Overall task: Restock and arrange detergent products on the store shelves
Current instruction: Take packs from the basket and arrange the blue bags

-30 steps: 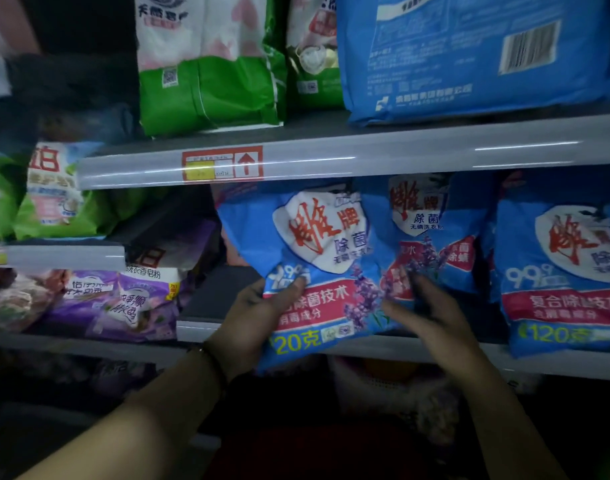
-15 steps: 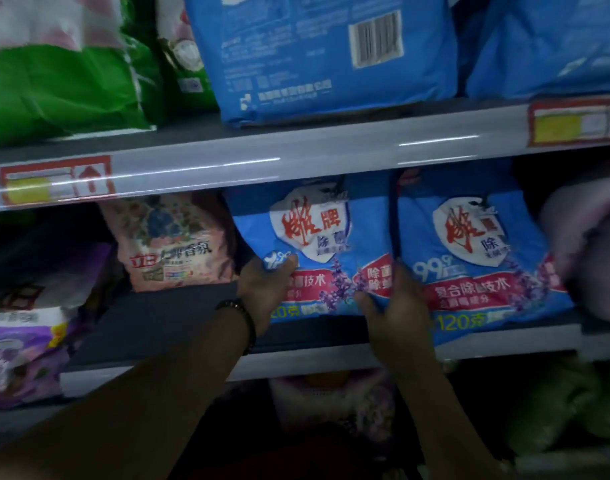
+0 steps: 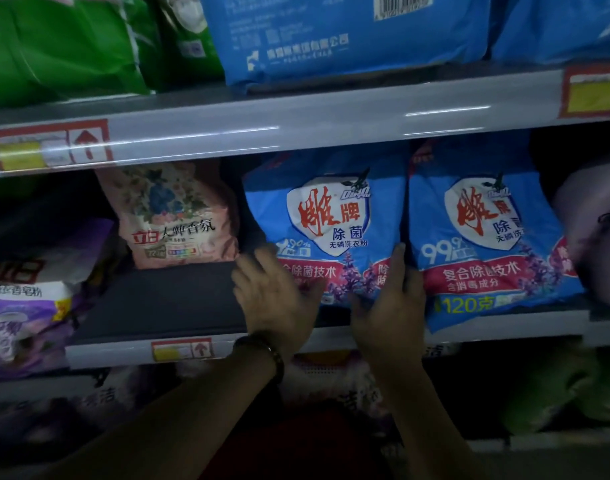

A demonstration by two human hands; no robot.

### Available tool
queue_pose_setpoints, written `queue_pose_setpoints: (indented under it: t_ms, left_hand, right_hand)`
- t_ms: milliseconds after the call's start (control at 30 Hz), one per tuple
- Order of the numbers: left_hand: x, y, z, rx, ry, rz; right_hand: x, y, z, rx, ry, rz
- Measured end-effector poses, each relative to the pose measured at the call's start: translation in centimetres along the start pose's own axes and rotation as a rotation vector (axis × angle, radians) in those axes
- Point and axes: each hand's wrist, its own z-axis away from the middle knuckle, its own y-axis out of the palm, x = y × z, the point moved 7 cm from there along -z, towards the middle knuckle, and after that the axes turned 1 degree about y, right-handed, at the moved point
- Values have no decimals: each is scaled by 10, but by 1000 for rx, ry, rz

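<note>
Shelf (image 3: 165, 303): blue, red-lettered detergent bag (image 3: 331, 220)
</note>
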Motion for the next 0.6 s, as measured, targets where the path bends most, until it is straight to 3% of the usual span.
queue_pose_setpoints:
  t_ms: [67, 167, 600]
  left_hand:
    - [-18, 9, 7, 108, 259, -15]
    - [-23, 37, 10, 409, 322, 34]
    - [-31, 60, 3, 316, 338, -76]
  right_hand:
    - [1, 5, 0, 55, 6, 32]
    - [-1, 7, 0, 15, -3, 65]
    - [-11, 24, -37, 64, -12, -2]
